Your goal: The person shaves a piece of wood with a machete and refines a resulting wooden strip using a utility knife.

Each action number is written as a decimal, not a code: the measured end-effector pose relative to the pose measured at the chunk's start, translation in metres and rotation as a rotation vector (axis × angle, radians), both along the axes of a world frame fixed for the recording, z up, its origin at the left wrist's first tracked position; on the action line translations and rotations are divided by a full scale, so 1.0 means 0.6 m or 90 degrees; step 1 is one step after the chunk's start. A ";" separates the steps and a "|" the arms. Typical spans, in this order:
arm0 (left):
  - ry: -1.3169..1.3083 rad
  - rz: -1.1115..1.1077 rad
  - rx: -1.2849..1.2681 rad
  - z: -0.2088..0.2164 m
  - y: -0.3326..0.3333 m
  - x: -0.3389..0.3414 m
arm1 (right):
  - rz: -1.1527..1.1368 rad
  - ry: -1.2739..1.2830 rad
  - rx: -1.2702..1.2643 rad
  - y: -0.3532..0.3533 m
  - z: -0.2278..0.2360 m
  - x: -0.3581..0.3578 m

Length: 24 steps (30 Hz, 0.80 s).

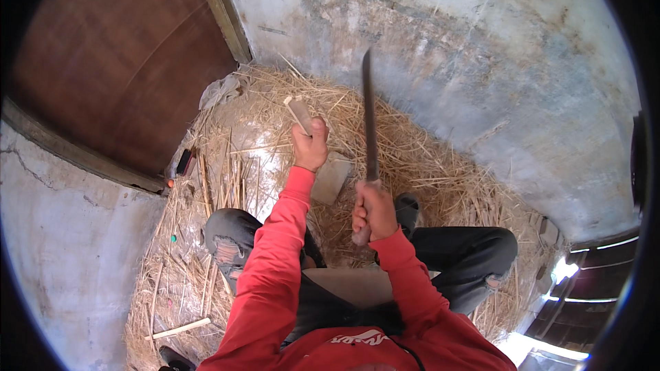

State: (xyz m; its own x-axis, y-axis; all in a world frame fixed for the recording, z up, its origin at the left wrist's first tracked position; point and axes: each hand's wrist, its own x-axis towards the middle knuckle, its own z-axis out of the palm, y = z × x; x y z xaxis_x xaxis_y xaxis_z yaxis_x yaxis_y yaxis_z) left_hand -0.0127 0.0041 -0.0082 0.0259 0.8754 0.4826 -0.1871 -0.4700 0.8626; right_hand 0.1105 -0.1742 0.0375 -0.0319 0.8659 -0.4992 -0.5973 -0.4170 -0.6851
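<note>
My left hand point(310, 144) grips a short pale wooden stick point(299, 113), holding it upright over a flat grey stone block point(331, 177) on the straw. My right hand point(372, 211) is closed on the handle of a long machete point(370, 118), its blade raised and pointing away from me, just to the right of the stick. Both arms are in red sleeves. My knees in torn dark jeans are bent on either side.
Straw point(426, 165) covers the ground in a heap against a stained concrete wall point(481, 48). A brown wooden door point(117, 62) stands at the upper left. A pale board point(354, 285) lies on my lap. A loose stick point(180, 330) lies in the straw at lower left.
</note>
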 end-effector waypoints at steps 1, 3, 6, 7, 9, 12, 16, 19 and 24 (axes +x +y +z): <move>-0.002 0.000 0.005 0.001 -0.001 0.003 | -0.040 -0.018 0.070 0.000 0.020 -0.003; -0.004 -0.007 0.001 0.001 -0.003 0.004 | -0.135 0.078 0.220 -0.004 0.019 -0.023; -0.005 -0.042 -0.021 0.011 -0.001 0.003 | -0.224 0.098 0.408 -0.019 -0.084 -0.066; -0.007 -0.054 -0.029 0.011 0.002 0.001 | -0.242 0.082 0.465 -0.032 -0.153 -0.076; -0.018 -0.079 -0.040 0.009 0.006 -0.003 | -0.025 -0.319 0.145 -0.088 -0.269 -0.069; -0.022 -0.085 -0.031 0.009 0.012 -0.008 | 0.037 -0.057 -0.383 -0.116 -0.295 -0.074; 0.010 -0.043 -0.045 0.004 -0.008 -0.010 | 0.020 0.107 -0.323 -0.085 -0.173 -0.055; -0.012 -0.066 -0.037 0.010 -0.001 -0.007 | -0.015 0.048 -0.129 -0.048 -0.055 -0.033; -0.066 -0.116 -0.066 0.007 -0.008 -0.006 | -0.249 -0.241 0.335 -0.012 0.054 -0.025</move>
